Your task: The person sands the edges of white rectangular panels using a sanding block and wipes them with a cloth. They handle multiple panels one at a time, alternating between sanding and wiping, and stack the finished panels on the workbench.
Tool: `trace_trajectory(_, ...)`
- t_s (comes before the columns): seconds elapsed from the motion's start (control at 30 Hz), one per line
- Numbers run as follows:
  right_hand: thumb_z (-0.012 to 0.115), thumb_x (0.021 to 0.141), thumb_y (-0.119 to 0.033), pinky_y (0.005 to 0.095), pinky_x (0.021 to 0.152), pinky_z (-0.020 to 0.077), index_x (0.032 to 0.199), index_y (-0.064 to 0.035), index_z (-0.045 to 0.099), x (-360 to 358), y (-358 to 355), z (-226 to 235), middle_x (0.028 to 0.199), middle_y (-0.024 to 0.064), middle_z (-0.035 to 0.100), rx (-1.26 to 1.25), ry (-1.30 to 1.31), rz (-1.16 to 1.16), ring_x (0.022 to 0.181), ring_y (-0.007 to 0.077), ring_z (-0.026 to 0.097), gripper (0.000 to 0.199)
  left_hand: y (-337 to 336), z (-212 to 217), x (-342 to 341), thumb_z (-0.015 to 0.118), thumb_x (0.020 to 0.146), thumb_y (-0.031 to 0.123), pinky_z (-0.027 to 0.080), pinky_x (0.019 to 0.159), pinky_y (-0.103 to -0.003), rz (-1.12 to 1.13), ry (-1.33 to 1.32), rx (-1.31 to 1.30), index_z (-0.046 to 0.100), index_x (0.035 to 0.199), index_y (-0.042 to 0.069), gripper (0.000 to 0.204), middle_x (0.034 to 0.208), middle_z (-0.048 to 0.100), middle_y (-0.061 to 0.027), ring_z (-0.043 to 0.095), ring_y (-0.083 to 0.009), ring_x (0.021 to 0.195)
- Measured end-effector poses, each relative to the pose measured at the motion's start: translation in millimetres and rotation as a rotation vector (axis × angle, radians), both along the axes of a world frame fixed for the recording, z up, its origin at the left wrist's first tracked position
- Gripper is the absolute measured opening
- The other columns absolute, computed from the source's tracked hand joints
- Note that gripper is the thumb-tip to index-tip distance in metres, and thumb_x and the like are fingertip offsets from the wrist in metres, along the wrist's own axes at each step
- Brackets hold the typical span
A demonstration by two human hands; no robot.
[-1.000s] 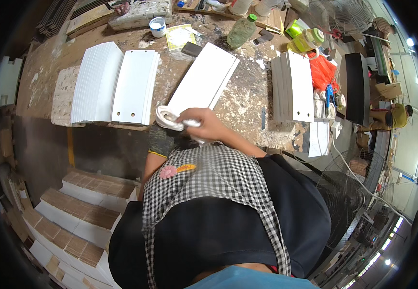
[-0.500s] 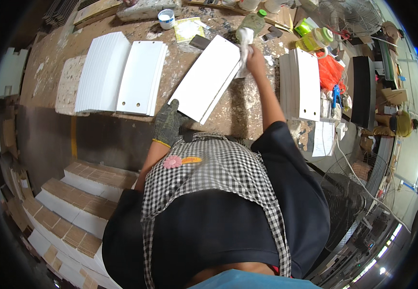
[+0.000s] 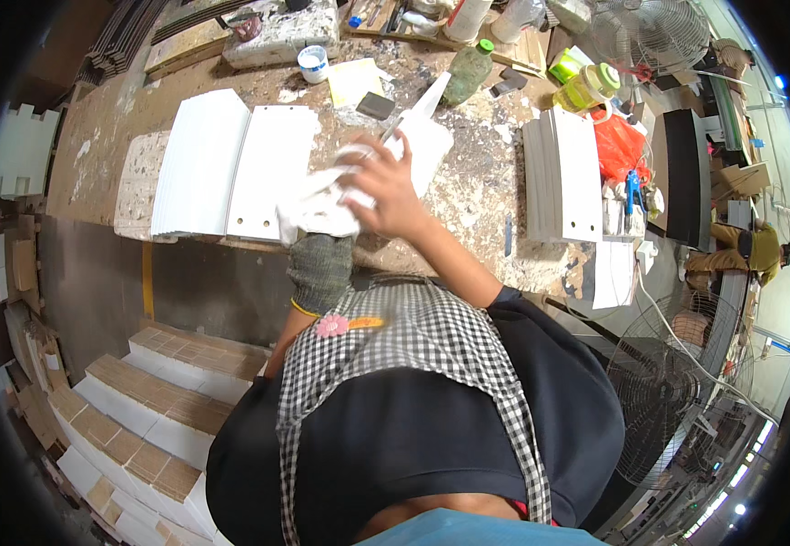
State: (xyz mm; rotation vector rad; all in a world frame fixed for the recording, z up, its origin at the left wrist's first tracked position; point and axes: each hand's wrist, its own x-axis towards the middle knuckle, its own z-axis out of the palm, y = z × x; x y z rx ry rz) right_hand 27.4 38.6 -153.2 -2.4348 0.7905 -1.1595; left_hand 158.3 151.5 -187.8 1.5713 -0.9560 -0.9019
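My bare right hand point(image 3: 384, 188) is closed on a white cloth point(image 3: 318, 207), pressing it over the near end of a white board point(image 3: 430, 150). Motion smears the fingers and cloth. The board slants away from me over the worktable, its near part covered by hand and cloth. My left hand point(image 3: 320, 266), in a dark grey knitted glove, is at the board's near end by the table's front edge. The cloth hides most of its fingers, which appear to grip the board. A green-capped bottle point(image 3: 468, 73) and a dark block point(image 3: 375, 106) are beyond the board.
Stacked white boards point(image 3: 199, 168) stand at left beside more boards with holes point(image 3: 272, 173). Another board stack point(image 3: 572, 173) is at right, near a red bag point(image 3: 620, 146). A white tub point(image 3: 313, 64) stands farther back. A fan point(image 3: 659, 382) is at lower right.
My right hand has brought the cloth from the board's far right corner to its near left end. The board has turned and tilted. My left hand remains near the table's front edge.
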Motion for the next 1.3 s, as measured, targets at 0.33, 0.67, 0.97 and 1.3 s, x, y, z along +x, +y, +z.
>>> trace_trajectory(0.33, 0.049, 0.103, -0.041, 0.0491, 0.083, 0.0504, 0.114, -0.0011, 0.070, -140.0, -205.5, -38.7, 0.098, 0.0226, 0.072, 0.308, -0.336, -0.739, 0.090, 0.0408, 0.068, 0.047, 17.8, 17.8, 4.9, 0.067, 0.087, 0.008, 0.056, 0.083, -0.047, -0.258, -0.804, -0.177, 0.060, 0.134, 0.006, 0.048, 0.114, 0.070, -0.0191, 0.070, -0.0362, 0.098)
trace_trajectory(0.67, 0.054, 0.097, -0.059, 0.0589, 0.119, 0.0263, 0.130, -0.0282, 0.067, -34.3, 19.5, -36.6, 0.153, 0.0067, 0.050, 0.182, 0.611, 0.060, 0.147, 0.0283, 0.038, 0.047, 15.0, -79.5, -5.8, 0.062, 0.088, 0.018, 0.053, 0.097, -0.044, -0.851, -1.239, -0.322, 0.063, 0.129, 0.005, 0.042, 0.120, 0.064, -0.0149, 0.062, -0.0309, 0.112)
trace_trajectory(0.97, 0.061, 0.097, -0.040, 0.0442, 0.078, 0.0601, 0.127, -0.0229, 0.070, -110.5, -183.4, -84.9, 0.100, 0.0131, 0.076, 0.443, 0.690, -0.653, 0.085, 0.0302, 0.074, 0.035, 13.8, -56.3, -5.8, 0.064, 0.083, 0.011, 0.051, 0.100, -0.043, -0.798, -1.133, -0.440, 0.061, 0.127, -0.001, 0.045, 0.122, 0.062, -0.0160, 0.060, -0.0329, 0.115)
trace_trajectory(1.3, 0.036, 0.100, -0.069, 0.0555, 0.124, 0.0184, 0.162, -0.0136, 0.023, -30.9, -30.2, -78.4, 0.167, 0.0181, 0.022, 0.242, 0.772, -0.381, 0.155, 0.0385, 0.015, 0.084, 31.5, -51.8, 25.5, 0.066, 0.096, 0.018, 0.051, 0.094, -0.041, -0.642, -0.805, -0.021, 0.057, 0.128, -0.003, 0.039, 0.117, 0.060, -0.0200, 0.058, -0.0297, 0.113)
